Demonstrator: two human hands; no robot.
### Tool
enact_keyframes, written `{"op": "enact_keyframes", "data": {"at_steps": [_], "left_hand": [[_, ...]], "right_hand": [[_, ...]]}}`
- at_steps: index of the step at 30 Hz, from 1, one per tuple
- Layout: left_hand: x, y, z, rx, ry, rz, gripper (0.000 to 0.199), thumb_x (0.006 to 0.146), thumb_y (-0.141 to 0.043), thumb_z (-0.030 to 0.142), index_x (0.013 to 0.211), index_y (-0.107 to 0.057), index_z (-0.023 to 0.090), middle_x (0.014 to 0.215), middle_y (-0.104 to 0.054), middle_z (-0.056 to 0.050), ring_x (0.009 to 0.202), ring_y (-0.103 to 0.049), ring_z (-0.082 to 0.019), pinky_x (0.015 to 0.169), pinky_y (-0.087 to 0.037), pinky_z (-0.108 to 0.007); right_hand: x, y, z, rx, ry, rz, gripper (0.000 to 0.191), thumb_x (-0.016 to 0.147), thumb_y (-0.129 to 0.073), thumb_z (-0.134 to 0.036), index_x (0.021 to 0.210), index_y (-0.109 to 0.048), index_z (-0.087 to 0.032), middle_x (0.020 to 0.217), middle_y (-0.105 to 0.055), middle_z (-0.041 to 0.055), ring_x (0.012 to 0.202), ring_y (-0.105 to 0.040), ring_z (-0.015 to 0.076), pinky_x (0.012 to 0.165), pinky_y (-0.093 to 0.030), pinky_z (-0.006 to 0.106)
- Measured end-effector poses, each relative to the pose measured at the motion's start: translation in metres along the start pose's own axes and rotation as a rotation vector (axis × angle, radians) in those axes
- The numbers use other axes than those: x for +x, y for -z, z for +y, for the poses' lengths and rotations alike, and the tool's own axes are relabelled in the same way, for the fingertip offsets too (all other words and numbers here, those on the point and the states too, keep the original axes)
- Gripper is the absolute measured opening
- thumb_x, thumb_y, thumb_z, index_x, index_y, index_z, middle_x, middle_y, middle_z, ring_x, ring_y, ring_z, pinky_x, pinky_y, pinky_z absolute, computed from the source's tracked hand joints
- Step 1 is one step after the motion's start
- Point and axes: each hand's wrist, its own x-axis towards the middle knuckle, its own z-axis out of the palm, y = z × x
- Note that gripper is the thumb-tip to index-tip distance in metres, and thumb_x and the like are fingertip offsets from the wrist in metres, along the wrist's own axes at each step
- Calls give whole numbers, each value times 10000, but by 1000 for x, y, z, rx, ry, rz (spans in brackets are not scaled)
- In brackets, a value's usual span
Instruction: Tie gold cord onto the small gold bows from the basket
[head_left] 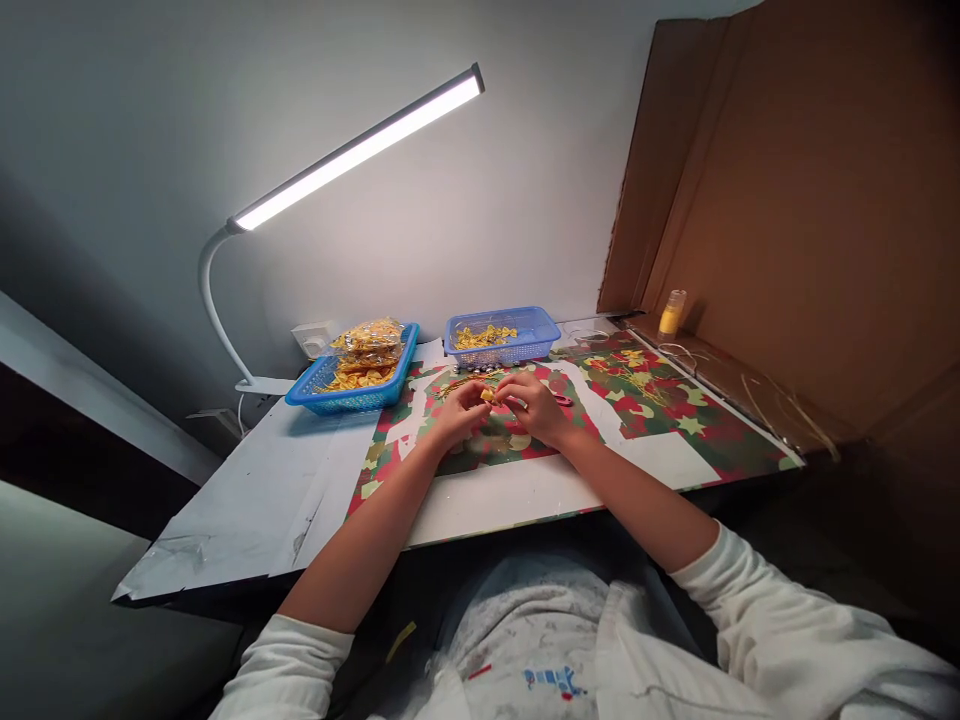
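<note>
My left hand (457, 415) and my right hand (534, 408) meet over the middle of the table. Between their fingertips is a small yellow ribbon piece (487, 394), pinched from both sides. Its exact shape is too small to make out. Just behind the hands lie thin gold strands (474, 377) and a row of small silvery beads. A pink looped handle (562, 399) shows beside my right hand; the rest of that tool is hidden.
A blue basket (349, 400) at left holds yellow bows and filled clear bags. Behind my hands, a purple-blue basket (536, 350) holds more yellow bows. Yellow strands (641, 382) lie at right, near a small yellow-filled bottle (672, 313). A lit lamp (360, 150) hangs above; cardboard (795, 200) stands right.
</note>
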Motion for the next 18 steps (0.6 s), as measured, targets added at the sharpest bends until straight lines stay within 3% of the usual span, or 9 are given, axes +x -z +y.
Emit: {"op": "enact_keyframes", "data": {"at_steps": [6,10,14,18], "left_hand": [[3,1,-5,59,-62,101,240,662,-712,404,734,-655,182,634,-629,-5,522,-555,-120,519,-501,-255],[4,0,-9,31,-81,192,256,642,-729,415,706,-642,183,634,-626,0,540,-566,-123,523,-504,-254],[3,-2,-10,15,-77,198,276,625,-746,423,671,-625,179,616,-614,5,523,-560,-116,515,-479,-247],[3,-4,-10,-62,-34,205,299,614,-758,429,658,-607,176,597,-618,6,522,-568,-117,548,-484,-258]], "right_hand": [[0,0,-3,-76,-44,93,143,860,-521,-172,860,-658,-216,989,-626,56,966,-528,207,871,-397,346],[0,0,-10,-196,-109,105,98,832,-595,-299,842,-614,-203,909,-621,60,903,-512,220,818,-365,333],[0,-4,-14,-285,-141,45,177,847,-577,-364,787,-593,-198,811,-621,44,847,-507,210,806,-316,334],[0,-5,-14,-295,-198,80,124,826,-570,-310,793,-585,-191,795,-630,43,821,-514,202,778,-306,328]]}}
